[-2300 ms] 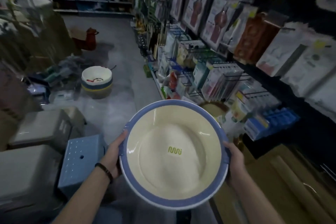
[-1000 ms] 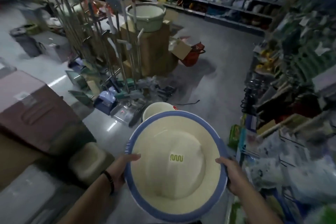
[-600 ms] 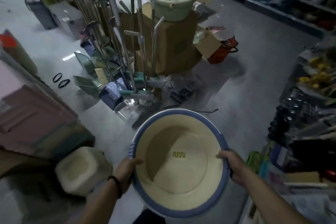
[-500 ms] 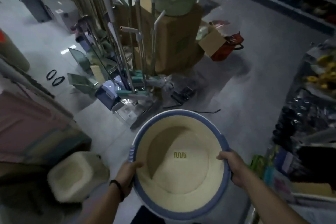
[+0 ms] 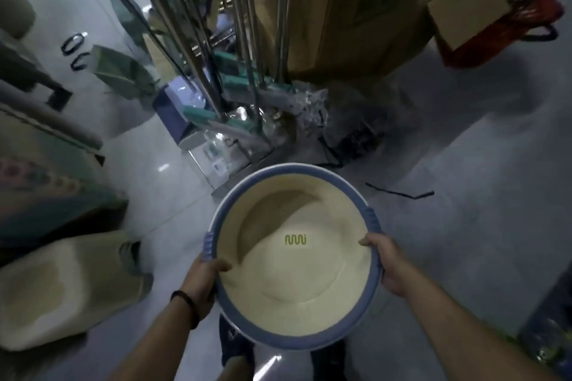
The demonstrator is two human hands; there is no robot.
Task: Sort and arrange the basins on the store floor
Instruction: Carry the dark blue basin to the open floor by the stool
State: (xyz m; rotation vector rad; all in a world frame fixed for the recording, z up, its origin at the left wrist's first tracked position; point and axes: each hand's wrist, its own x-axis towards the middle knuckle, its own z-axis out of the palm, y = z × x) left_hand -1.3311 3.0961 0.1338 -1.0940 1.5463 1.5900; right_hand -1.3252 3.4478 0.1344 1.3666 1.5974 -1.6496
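My left hand (image 5: 202, 280) grips the near-left rim of the basin (image 5: 294, 257), thumb hooked over the edge onto the cream inside; a dark band sits on that wrist. My right hand (image 5: 388, 266) clamps the right rim, thumb over the edge, fingers hidden under the outside. Both hands closed on the basin.

Basin: round, cream inside, blue rim with ribbed grip patches at left and right. Small green wavy mark near the middle of its bottom. Held mouth-up in front of me, above the floor (image 5: 479, 210), tilted a little. My shoes show just below its near edge.

Left of me, on the floor: a cream plastic tub (image 5: 58, 291), blurred. Beyond the basin: a cluster of metal poles (image 5: 235, 40) standing upright, green-and-white packaged items heaped round their feet. Behind the poles, a tall cardboard box (image 5: 356, 9). To its right, a smaller carton (image 5: 464, 6) resting against a red basket (image 5: 507, 37). A thin dark strip (image 5: 399, 193) lies on the floor just right of the basin's far edge.
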